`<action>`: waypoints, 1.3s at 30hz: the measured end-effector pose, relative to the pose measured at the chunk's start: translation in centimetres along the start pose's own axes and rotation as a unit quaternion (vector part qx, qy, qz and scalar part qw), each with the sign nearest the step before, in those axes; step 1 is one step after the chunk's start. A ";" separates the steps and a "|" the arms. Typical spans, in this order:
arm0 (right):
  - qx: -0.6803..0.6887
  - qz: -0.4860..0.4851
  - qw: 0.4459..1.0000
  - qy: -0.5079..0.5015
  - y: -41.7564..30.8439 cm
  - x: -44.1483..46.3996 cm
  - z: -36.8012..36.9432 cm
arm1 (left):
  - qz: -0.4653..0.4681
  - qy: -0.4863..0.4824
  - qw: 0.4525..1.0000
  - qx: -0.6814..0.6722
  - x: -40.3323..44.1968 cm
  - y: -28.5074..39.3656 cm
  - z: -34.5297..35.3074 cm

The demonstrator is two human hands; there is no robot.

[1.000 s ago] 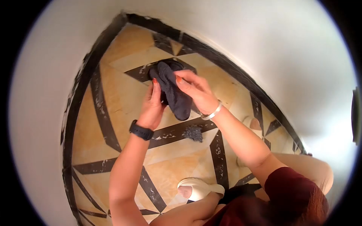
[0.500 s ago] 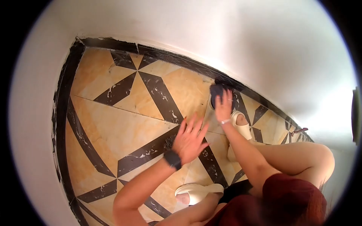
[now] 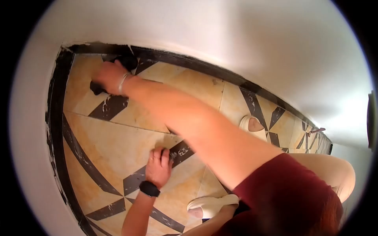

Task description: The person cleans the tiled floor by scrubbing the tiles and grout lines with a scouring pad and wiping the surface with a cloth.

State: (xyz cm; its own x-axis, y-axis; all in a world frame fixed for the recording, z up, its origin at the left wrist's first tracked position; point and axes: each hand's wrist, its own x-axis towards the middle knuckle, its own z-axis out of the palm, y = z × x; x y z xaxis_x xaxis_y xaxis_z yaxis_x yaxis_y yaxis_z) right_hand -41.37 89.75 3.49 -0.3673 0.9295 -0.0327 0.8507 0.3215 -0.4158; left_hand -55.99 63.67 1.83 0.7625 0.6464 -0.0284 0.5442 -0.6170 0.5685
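My right hand (image 3: 111,76), blurred by motion, is stretched far across to the upper left, near the floor corner. Dark cloth (image 3: 127,61) shows on both sides of it, and the fingers look closed on that cloth, though their tips are hidden. Low in the middle, my left hand (image 3: 158,167), with a black watch on its wrist, has its fingers curled over a small dark grey fuzzy piece (image 3: 172,155) at the floor's dark stripe.
The tiled floor (image 3: 114,137) meets white walls (image 3: 177,23) along a black skirting (image 3: 189,63). My feet wear cream slippers, one at the right (image 3: 252,125) and one at the bottom (image 3: 208,204). A small brown object (image 3: 317,130) lies by the right skirting.
My right hand has swung from the right wall to the upper-left corner, with dark cloth now around it. My left hand, spread before, has moved left and down and curled its fingers.
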 end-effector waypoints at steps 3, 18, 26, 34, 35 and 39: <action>0.068 -0.069 0.955 0.281 2.1 -10.1 0.5 | -0.038 0.074 0.992 -0.096 1.3 0.1 -3.1; 0.097 0.103 0.984 0.107 -8.7 -18.4 6.2 | -0.278 0.365 0.816 -0.352 2.4 -3.4 -10.4; 0.832 0.124 0.530 0.111 -11.8 -15.4 4.2 | -0.287 0.340 0.783 -0.435 3.9 0.0 -13.0; 0.333 0.224 0.897 0.185 -6.0 -32.0 -2.9 | -0.281 -0.078 0.512 -0.808 6.4 5.8 -5.5; 0.244 0.241 0.916 0.208 -4.8 -32.8 -3.3 | -0.219 -0.064 0.700 -0.677 6.9 5.6 -5.5; 0.029 0.333 0.925 0.179 3.7 -33.2 -3.1 | -0.051 0.105 0.993 0.019 7.8 0.3 -6.4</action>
State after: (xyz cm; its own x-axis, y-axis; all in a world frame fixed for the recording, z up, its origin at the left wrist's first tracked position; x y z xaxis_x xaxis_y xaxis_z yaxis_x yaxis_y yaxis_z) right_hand -24.81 60.62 5.85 0.3880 0.9217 -0.0006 0.8185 -0.3448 -0.4595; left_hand -52.12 71.45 7.07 0.6143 0.7839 0.0903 0.6307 -0.5566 0.5408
